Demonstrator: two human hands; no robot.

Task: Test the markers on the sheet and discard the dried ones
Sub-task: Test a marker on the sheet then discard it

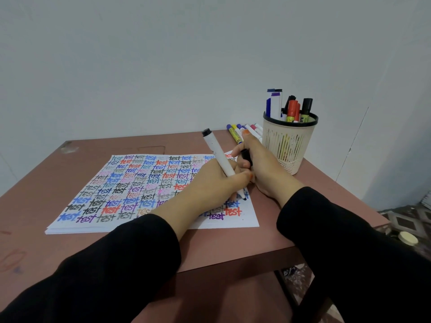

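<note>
A white sheet (98, 183) covered with the word "test" in many colours lies on the brown table (70, 248). My left hand (214, 180) grips a white marker (218, 152) with a black end; its tip touches the sheet near the right edge. My right hand (258, 162) rests just right of it and holds the marker's black cap (246, 156). A beige mesh cup (289, 145) with several markers stands at the back right. Several more markers (242, 132) lie on the table behind my right hand.
A pale wall stands close behind the table. The table's right edge drops to a patterned floor, where a round cream lid (408, 238) lies. A metal table leg (286, 285) shows below the front edge.
</note>
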